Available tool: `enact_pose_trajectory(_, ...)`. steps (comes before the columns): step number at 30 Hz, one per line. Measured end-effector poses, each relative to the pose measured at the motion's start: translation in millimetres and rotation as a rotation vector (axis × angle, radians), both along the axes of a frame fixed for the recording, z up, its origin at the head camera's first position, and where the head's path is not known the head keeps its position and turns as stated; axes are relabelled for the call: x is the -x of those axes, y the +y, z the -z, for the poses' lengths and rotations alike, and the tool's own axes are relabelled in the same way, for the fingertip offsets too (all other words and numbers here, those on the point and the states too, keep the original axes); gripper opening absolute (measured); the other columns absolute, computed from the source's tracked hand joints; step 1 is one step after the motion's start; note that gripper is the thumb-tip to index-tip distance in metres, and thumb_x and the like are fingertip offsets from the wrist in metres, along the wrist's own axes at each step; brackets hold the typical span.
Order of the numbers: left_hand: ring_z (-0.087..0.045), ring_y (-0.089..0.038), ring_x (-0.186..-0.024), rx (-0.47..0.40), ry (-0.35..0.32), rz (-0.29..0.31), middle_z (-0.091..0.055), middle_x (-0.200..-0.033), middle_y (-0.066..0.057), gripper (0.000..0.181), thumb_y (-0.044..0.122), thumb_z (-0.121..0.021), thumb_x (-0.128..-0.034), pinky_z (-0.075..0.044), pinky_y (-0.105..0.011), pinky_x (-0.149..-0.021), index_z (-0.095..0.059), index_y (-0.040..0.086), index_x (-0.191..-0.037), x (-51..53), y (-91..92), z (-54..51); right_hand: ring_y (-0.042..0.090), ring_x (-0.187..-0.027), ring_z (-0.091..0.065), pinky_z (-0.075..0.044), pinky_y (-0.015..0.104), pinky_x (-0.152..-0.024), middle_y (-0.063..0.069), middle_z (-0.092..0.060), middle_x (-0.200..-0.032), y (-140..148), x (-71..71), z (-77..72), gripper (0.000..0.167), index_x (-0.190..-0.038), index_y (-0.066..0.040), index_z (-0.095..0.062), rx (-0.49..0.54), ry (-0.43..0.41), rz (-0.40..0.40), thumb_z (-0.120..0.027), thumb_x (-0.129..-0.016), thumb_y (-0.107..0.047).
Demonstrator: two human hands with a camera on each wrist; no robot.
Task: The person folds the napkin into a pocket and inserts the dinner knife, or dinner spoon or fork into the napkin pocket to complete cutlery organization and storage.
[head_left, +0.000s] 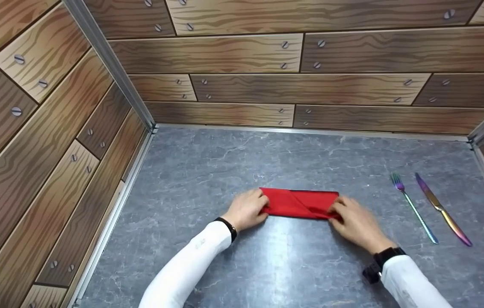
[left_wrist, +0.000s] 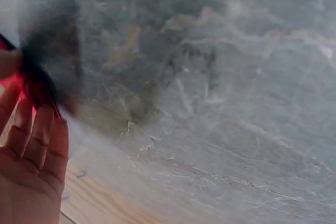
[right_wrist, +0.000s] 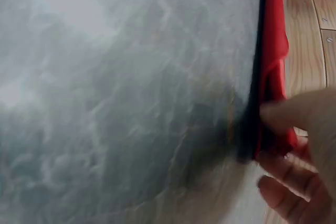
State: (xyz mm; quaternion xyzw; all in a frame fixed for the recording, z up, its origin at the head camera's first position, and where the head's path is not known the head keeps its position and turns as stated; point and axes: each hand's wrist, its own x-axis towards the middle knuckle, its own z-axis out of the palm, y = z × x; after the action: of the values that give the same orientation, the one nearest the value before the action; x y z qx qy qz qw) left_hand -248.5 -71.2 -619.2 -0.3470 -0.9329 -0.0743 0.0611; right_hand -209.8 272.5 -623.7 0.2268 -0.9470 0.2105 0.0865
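Observation:
A red cloth napkin (head_left: 293,203), folded into a long flat strip with a slanting fold across its front, lies crosswise between both hands. My left hand (head_left: 247,209) pinches its left end between thumb and fingers. At the opposite end, my right hand (head_left: 355,222) grips the corner with thumb and fingers. In the left wrist view, the left hand (left_wrist: 34,166) has its fingers against the red cloth (left_wrist: 39,95), most of which is out of frame. The right wrist view has the napkin (right_wrist: 275,30) edge-on, its layers parting near the right hand (right_wrist: 312,129).
Right of the right hand, a rainbow-coloured fork (head_left: 413,207) and a similar knife (head_left: 441,207) lie side by side on the grey marbled surface (head_left: 208,162). Wood-patterned walls (head_left: 242,90) with metal edging enclose it at the back, left and right.

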Motion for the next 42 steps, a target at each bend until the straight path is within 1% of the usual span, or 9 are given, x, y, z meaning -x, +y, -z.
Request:
enact_pose_trajectory(2,-0.061,-0.019,-0.102,0.016,0.009,0.000,-0.063,-0.107,0.001,0.017,0.032,-0.070,-0.0951,-0.052,-0.034,-0.087,-0.070,0.020,-0.107,-1.1,5.8,1.9,0.031,-0.101,-0.058,-0.050,0.052,-0.086,0.010,-0.064,-0.111,-1.4,-0.6,1.3,0.017,-0.102,-0.010,-0.073,0.004,0.028,0.020,-0.079,-0.087,-0.016)
enact_pose_trajectory(5,-0.053,-0.023,-0.126,0.063,-0.006,0.005,-0.060,-0.134,-0.002,0.038,0.038,-0.059,-0.1022,-0.043,-0.039,-0.108,-0.064,0.019,-0.135,-2.0,17.8,5.2,0.039,-0.120,-0.053,-0.041,0.059,-0.100,0.018,-0.061,-0.128,-6.0,2.4,3.6,0.029,-0.118,-0.006,-0.071,-0.009,0.039,0.051,-0.072,-0.094,-0.021)
enact_pose_trajectory(7,-0.039,-0.027,-0.144,0.107,-0.038,0.014,-0.047,-0.154,-0.006,0.053,0.041,-0.050,-0.1063,-0.029,-0.042,-0.120,-0.047,0.018,-0.154,-2.4,26.5,9.3,0.044,-0.136,-0.042,-0.032,0.063,-0.111,0.022,-0.053,-0.144,-10.0,6.1,6.4,0.043,-0.135,-0.003,-0.063,-0.053,0.023,0.051,-0.067,-0.099,-0.024)
enact_pose_trajectory(10,-0.018,-0.028,-0.155,0.169,-0.088,0.011,-0.026,-0.168,-0.008,0.063,0.047,-0.037,-0.1094,-0.013,-0.043,-0.125,-0.026,0.016,-0.164,-2.8,36.7,18.0,0.045,-0.149,-0.025,-0.019,0.062,-0.119,0.024,-0.037,-0.159,-15.1,10.4,13.0,0.059,-0.153,0.000,-0.045,-0.146,-0.017,0.033,-0.060,-0.103,-0.030)
enact_pose_trajectory(15,-0.010,-0.027,-0.157,0.207,-0.167,-0.086,-0.014,-0.170,-0.010,0.069,0.053,-0.023,-0.1098,-0.006,-0.039,-0.126,-0.017,0.013,-0.165,-3.9,43.4,31.6,0.043,-0.152,-0.018,-0.013,0.060,-0.122,0.023,-0.027,-0.164,-20.3,10.6,22.9,0.069,-0.159,0.002,-0.028,-0.210,-0.111,0.022,-0.050,-0.108,-0.038)
enact_pose_trajectory(19,-0.007,-0.025,-0.157,0.235,-0.190,-0.147,-0.011,-0.171,-0.011,0.071,0.054,-0.017,-0.1096,-0.004,-0.038,-0.126,-0.014,0.010,-0.165,-3.5,44.4,37.0,0.041,-0.153,-0.015,-0.011,0.059,-0.122,0.021,-0.024,-0.166,-20.7,9.9,26.1,0.070,-0.161,0.001,-0.023,-0.225,-0.180,0.025,-0.041,-0.110,-0.044)
enact_pose_trajectory(26,-0.002,-0.026,-0.157,0.239,-0.214,-0.211,-0.006,-0.171,-0.012,0.073,0.056,-0.016,-0.1089,0.000,-0.038,-0.126,-0.009,0.010,-0.165,-1.7,48.5,38.6,0.042,-0.153,-0.016,-0.011,0.059,-0.122,0.022,-0.024,-0.166,-19.6,13.4,25.5,0.070,-0.161,0.001,-0.023,-0.240,-0.181,0.009,-0.038,-0.110,-0.045)
enact_pose_trajectory(36,-0.001,-0.028,-0.157,0.253,-0.221,-0.228,-0.004,-0.171,-0.012,0.073,0.057,-0.016,-0.1086,0.000,-0.039,-0.126,-0.008,0.011,-0.165,-2.5,50.2,35.3,0.041,-0.154,-0.015,-0.013,0.057,-0.123,0.022,-0.022,-0.166,-21.0,14.2,26.3,0.070,-0.161,0.001,-0.023,-0.248,-0.169,0.004,-0.038,-0.110,-0.044)
enact_pose_trajectory(42,-0.001,-0.027,-0.157,0.235,-0.225,-0.218,-0.005,-0.171,-0.012,0.069,0.052,-0.016,-0.1101,0.000,-0.039,-0.126,-0.009,0.011,-0.165,-2.7,50.1,35.7,0.042,-0.153,-0.015,-0.012,0.057,-0.123,0.022,-0.020,-0.166,-20.6,11.9,26.0,0.070,-0.161,0.002,-0.022,-0.246,-0.171,0.004,-0.038,-0.110,-0.044)
